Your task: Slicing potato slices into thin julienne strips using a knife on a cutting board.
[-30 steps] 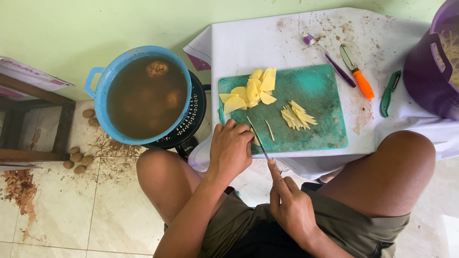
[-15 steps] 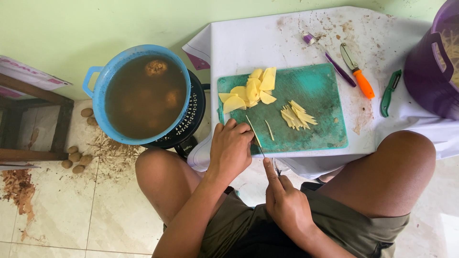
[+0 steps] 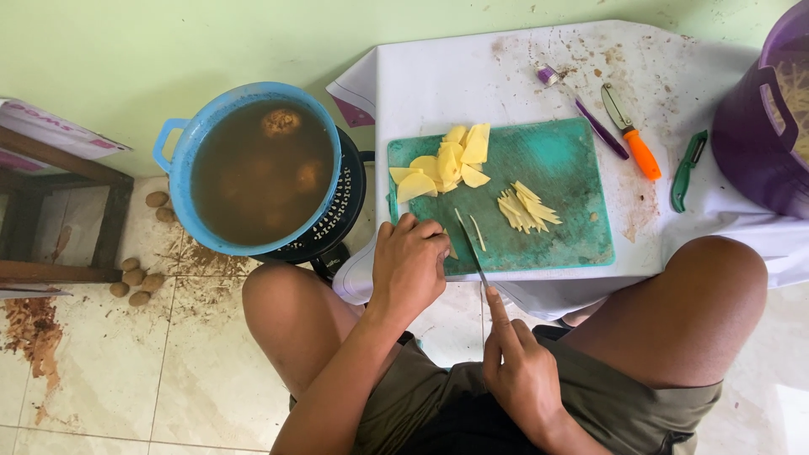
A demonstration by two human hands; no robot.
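Left hand [image 3: 410, 265] is lying clenched at the cutting board [image 3: 581, 160]'s near edge, hiding what it is pressing; right hand [image 3: 522, 371] is gripping the knife [image 3: 472, 244].

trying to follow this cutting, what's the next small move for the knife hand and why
Probably press the knife down through the piece under the left hand. The right hand holds the blade over the green cutting board beside those fingertips, and the cut strips suggest more slicing.

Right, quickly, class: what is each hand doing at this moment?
Left hand: fingers curled, pressing down on something at the near edge of the green cutting board; what it holds is hidden.
Right hand: closed on a knife, forefinger along its back.
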